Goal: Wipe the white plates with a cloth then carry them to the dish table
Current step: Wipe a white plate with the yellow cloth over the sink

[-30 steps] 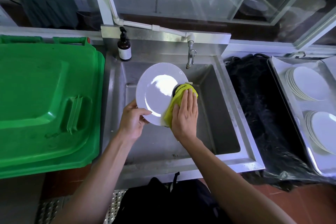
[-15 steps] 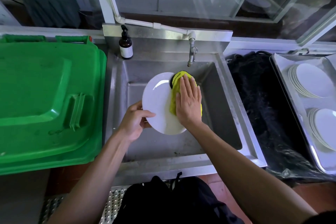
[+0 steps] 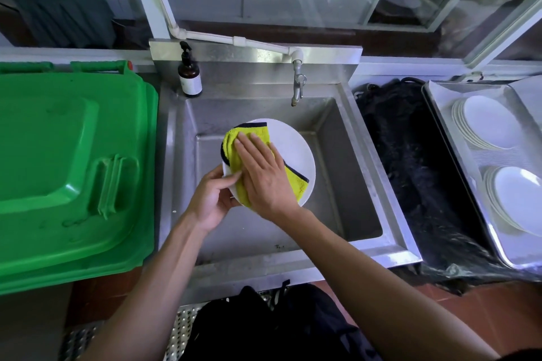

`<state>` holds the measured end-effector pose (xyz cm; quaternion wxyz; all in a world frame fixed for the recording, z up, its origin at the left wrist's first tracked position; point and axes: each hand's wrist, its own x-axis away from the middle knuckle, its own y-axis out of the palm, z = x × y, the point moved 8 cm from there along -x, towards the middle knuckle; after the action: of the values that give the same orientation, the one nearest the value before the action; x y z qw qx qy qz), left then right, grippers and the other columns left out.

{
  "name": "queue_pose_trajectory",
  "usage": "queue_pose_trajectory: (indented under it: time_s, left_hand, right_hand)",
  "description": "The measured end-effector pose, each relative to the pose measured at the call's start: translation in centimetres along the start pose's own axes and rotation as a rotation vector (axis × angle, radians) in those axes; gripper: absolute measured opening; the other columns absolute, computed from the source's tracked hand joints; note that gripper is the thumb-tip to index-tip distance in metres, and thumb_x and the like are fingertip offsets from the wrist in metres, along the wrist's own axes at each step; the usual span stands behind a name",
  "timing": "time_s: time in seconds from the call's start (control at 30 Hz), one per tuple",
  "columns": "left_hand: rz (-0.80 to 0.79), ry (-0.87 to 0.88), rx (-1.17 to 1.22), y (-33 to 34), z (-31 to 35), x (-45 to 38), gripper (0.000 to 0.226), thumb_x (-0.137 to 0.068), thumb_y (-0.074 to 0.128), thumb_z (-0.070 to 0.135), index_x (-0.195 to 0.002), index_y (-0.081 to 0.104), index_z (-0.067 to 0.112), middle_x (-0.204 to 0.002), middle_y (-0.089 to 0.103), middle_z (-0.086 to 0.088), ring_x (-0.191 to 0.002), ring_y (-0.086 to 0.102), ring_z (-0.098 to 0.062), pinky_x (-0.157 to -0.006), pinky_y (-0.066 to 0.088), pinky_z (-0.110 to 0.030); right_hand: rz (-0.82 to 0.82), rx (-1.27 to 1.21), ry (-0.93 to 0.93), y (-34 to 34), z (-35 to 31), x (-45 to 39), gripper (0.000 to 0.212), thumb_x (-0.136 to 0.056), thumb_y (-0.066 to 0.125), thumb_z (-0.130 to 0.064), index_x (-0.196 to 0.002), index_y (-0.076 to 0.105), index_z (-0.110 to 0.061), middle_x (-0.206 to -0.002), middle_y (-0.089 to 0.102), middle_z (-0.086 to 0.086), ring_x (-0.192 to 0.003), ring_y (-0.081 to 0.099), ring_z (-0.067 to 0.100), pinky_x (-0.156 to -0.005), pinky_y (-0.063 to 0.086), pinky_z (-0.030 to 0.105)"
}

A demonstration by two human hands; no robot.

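Over the steel sink (image 3: 337,132) I hold a white plate (image 3: 296,146). My left hand (image 3: 212,199) grips its near left rim, thumb on top. A yellow cloth (image 3: 234,141) with a dark edge lies across the plate. My right hand (image 3: 264,173) presses flat on the cloth with straight fingers, covering much of the plate's left half. Two stacks of white plates (image 3: 487,123) (image 3: 519,199) lie on a steel tray (image 3: 440,114) at the far right.
A green bin lid (image 3: 67,167) fills the left side. A brown pump bottle (image 3: 190,75) stands on the sink's back ledge beside the tap (image 3: 297,82). A black bag-lined bin (image 3: 416,173) sits between the sink and the tray.
The plate has turned to face me more squarely. My right hand and the cloth have slid from the plate's right edge across to its left half.
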<state>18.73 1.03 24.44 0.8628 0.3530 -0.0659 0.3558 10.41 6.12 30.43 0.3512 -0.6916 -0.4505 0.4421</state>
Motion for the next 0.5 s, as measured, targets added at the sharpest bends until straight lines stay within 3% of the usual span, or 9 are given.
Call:
queue_pose_trajectory:
  time_s: [0.3, 0.5]
  left_hand:
    - [0.056, 0.059, 0.032, -1.4, 0.4, -0.7, 0.043, -0.080, 0.068, 0.008, -0.121, 0.072, 0.019, -0.115, 0.073, -0.009, -0.097, 0.070, -0.025, -0.071, 0.058, -0.036]
    - [0.129, 0.058, 0.015, -1.7, 0.5, -1.0, 0.050, -0.065, 0.058, -0.003, -0.107, 0.076, 0.018, -0.106, 0.072, -0.014, -0.091, 0.066, -0.032, -0.073, 0.056, -0.039]
  right_hand:
    - [-0.047, 0.019, 0.174, 1.5, 0.2, 3.1, 0.058, -0.104, 0.024, -0.030, -0.157, 0.028, -0.008, -0.166, 0.023, 0.004, -0.155, 0.014, 0.025, -0.122, 0.021, 0.053]
    - [0.026, 0.042, 0.353, 1.9, 2.1, 4.2, 0.055, -0.107, 0.019, -0.031, -0.158, 0.026, -0.010, -0.166, 0.021, 0.004, -0.156, 0.012, 0.022, -0.124, 0.018, 0.049]
